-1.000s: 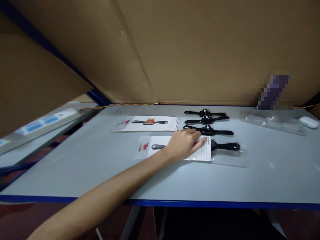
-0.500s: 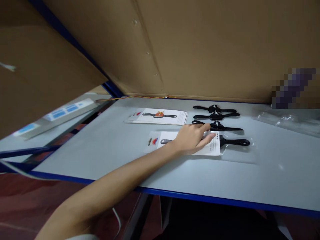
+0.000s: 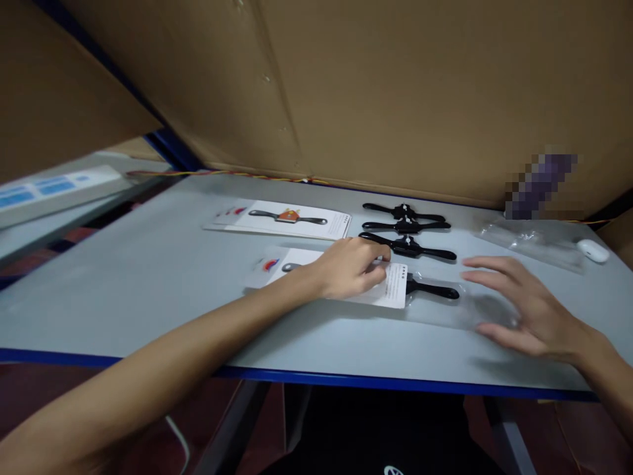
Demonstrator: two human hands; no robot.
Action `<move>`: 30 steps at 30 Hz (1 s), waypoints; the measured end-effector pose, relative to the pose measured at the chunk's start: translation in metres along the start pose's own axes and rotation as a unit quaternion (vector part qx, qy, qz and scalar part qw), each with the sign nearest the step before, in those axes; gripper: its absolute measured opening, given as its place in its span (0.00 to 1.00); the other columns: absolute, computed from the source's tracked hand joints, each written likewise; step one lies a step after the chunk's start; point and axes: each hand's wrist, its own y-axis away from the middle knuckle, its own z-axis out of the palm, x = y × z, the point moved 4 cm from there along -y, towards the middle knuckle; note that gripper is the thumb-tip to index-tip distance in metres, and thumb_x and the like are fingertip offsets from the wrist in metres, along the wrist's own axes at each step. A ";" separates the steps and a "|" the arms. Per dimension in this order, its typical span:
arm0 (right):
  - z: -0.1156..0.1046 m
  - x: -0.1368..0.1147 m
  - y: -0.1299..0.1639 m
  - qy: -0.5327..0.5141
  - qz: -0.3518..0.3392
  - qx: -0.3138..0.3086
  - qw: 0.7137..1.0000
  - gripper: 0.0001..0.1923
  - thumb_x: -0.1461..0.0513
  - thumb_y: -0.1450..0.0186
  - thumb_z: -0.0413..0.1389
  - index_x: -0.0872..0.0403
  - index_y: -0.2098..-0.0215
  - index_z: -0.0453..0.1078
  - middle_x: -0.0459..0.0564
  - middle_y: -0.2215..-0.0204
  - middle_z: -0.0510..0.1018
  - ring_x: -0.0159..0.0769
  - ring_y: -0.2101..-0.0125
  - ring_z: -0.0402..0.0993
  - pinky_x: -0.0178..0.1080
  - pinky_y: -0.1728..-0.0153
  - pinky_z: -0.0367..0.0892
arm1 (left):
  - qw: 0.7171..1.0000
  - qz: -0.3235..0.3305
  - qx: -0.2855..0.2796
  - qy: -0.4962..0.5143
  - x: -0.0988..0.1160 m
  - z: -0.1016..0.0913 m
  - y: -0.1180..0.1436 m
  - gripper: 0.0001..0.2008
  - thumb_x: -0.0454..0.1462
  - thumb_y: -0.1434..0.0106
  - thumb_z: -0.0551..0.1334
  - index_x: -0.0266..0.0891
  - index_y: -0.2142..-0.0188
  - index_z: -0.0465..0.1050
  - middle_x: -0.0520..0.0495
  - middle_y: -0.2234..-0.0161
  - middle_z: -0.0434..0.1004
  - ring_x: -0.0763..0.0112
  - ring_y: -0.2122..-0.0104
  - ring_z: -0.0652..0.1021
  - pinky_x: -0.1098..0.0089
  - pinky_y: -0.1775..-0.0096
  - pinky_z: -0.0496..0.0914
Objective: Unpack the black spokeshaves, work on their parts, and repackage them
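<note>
Left hand (image 3: 346, 267) presses the printed card (image 3: 390, 290) flat, fingers curled; right hand (image 3: 524, 310), fingers spread and empty, hovers at the clear bag (image 3: 459, 310), three o'clock.

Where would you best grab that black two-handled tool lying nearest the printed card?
Probably by the slim right handle of the black two-handled tool, coming from above. It lies flat on the grey table, that end stands free, while the left hand crowds its left handle.

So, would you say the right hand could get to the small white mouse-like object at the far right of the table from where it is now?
Probably yes. The right hand hovers open over the table, and only bare tabletop and the flat clear bags lie between it and the white object.
</note>
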 end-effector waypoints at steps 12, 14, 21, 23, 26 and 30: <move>0.048 0.009 -0.044 -0.051 -0.025 -0.086 0.995 0.31 0.60 0.36 0.59 0.54 0.35 0.66 0.59 0.52 0.76 0.47 0.56 0.76 0.50 0.56 0.75 | 0.988 0.072 -0.103 0.094 -0.010 -0.007 0.010 0.22 0.52 0.22 0.54 0.40 0.40 0.69 0.43 0.59 0.83 0.64 0.65 0.80 0.68 0.64 0.70; 0.053 0.009 -0.044 -0.050 -0.047 -0.054 0.996 0.31 0.60 0.37 0.58 0.55 0.36 0.66 0.58 0.54 0.76 0.46 0.58 0.75 0.49 0.58 0.75 | 0.989 0.068 -0.095 0.093 -0.010 -0.004 0.007 0.23 0.54 0.23 0.55 0.39 0.44 0.69 0.48 0.68 0.80 0.65 0.71 0.78 0.69 0.68 0.67; 0.064 0.005 -0.041 -0.028 -0.062 0.040 0.997 0.30 0.60 0.41 0.57 0.52 0.40 0.65 0.56 0.57 0.76 0.46 0.60 0.72 0.49 0.58 0.74 | 0.999 0.045 -0.013 0.006 0.007 0.010 0.002 0.22 0.51 0.20 0.45 0.42 0.62 0.67 0.53 0.78 0.70 0.66 0.79 0.71 0.67 0.73 0.58; 0.064 0.000 -0.039 -0.004 -0.057 0.059 0.997 0.29 0.59 0.39 0.57 0.52 0.40 0.64 0.55 0.59 0.76 0.45 0.62 0.71 0.48 0.61 0.73 | 0.999 0.040 -0.005 -0.011 0.013 0.013 0.000 0.24 0.50 0.20 0.43 0.42 0.67 0.65 0.52 0.79 0.69 0.67 0.81 0.70 0.66 0.73 0.56; 0.065 -0.008 -0.039 0.018 -0.053 0.073 0.996 0.28 0.60 0.39 0.56 0.52 0.40 0.64 0.54 0.60 0.75 0.44 0.64 0.70 0.46 0.63 0.71 | 0.999 0.025 0.010 -0.041 0.019 0.013 -0.004 0.26 0.48 0.20 0.42 0.41 0.71 0.64 0.49 0.79 0.70 0.67 0.81 0.69 0.65 0.74 0.54; 0.065 -0.018 -0.040 0.038 -0.049 0.087 0.994 0.29 0.60 0.39 0.57 0.51 0.39 0.65 0.53 0.60 0.76 0.44 0.64 0.69 0.45 0.64 0.69 | 0.997 -0.007 0.026 -0.075 0.023 0.015 -0.008 0.27 0.49 0.21 0.44 0.41 0.71 0.68 0.46 0.78 0.73 0.65 0.80 0.72 0.66 0.74 0.52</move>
